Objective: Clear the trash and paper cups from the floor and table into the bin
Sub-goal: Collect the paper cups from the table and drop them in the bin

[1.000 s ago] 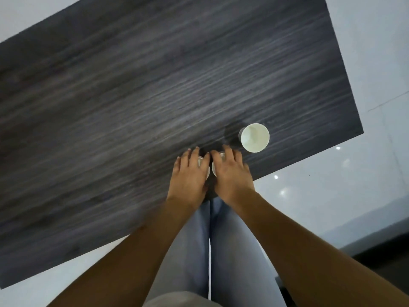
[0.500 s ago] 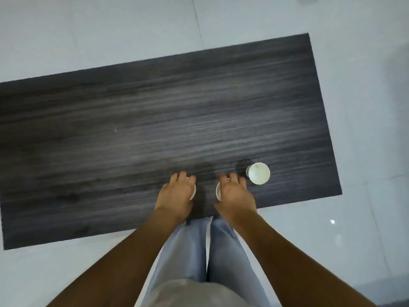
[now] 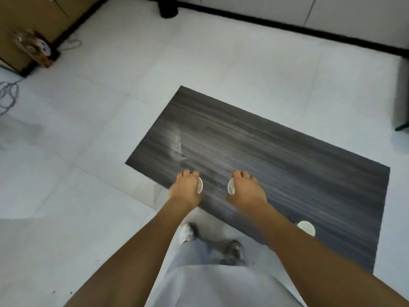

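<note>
My left hand (image 3: 185, 189) grips a white paper cup (image 3: 199, 185) from above; only a sliver of its rim shows past my fingers. My right hand (image 3: 247, 190) grips a second white paper cup (image 3: 231, 186) the same way. Both hands hover over the near left part of the dark wood-grain table (image 3: 287, 165). A third paper cup (image 3: 306, 227) stands upright on the table near its front edge, just right of my right forearm. A dark round object that may be the bin (image 3: 168, 9) stands on the floor by the far wall.
White tiled floor surrounds the low table. A brown cabinet (image 3: 26, 21) with cables (image 3: 8, 94) beside it stands at the far left. A black baseboard runs along the far wall. A dark furniture leg (image 3: 402, 100) is at the right edge. My legs and shoes stand beside the table's front edge.
The view has pulled back and swung left as I rise. Both hands have lifted their cups and moved apart. The third cup stays on the table, now to my right.
</note>
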{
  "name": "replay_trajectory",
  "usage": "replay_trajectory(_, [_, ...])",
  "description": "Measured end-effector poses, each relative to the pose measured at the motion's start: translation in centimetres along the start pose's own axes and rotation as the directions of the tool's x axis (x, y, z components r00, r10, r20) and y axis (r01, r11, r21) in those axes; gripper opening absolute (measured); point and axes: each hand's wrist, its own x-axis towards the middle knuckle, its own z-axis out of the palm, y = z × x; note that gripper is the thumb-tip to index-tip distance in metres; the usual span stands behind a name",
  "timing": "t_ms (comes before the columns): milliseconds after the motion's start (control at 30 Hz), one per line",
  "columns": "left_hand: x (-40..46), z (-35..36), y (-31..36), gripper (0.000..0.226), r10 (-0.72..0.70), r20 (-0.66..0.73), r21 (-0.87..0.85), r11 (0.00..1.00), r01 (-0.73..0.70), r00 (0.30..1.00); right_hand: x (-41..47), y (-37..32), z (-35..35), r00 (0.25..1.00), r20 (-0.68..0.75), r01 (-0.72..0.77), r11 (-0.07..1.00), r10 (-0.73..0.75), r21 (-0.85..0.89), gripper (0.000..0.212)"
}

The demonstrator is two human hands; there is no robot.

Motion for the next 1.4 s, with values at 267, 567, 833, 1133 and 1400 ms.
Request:
replay_trajectory(267, [-2.9,-7.3,-15.7,0.060,-0.196,-0.129,-0.140,0.974,0.178,0.972,3.8,-17.6,1.7,0.965,0.051,0.262,0.949,-0.257,-0.173,0.056])
replay_trajectory(567, [-3.5,-13.4,-35.3,0.062,-0.283,-0.138,-0.163,0.952,0.260,0.949,7.4,-38.1,6.7,0.913,0.039,0.408,0.907,-0.406,-0.106,0.052])
replay_trajectory(833, [1.8,-19.8,-45.5,0.057,-0.282,-0.116,-0.175,0.950,0.260,0.952,15.1,-48.6,6.5,0.905,0.054,0.425,0.891,-0.422,-0.161,0.052])
replay_trajectory(1133, [17.3,-30.8,-54.7,0.056,-0.245,-0.114,-0.156,0.962,0.226,0.963,31.0,-61.4,1.0,0.925,0.075,0.380,0.917,-0.373,-0.124,0.053])
replay_trajectory(1400, [31.5,-41.9,-60.7,0.056,-0.169,-0.100,-0.094,0.983,0.159,0.981,42.9,-70.8,-5.9,0.945,0.044,0.327,0.940,-0.324,-0.094,0.055])
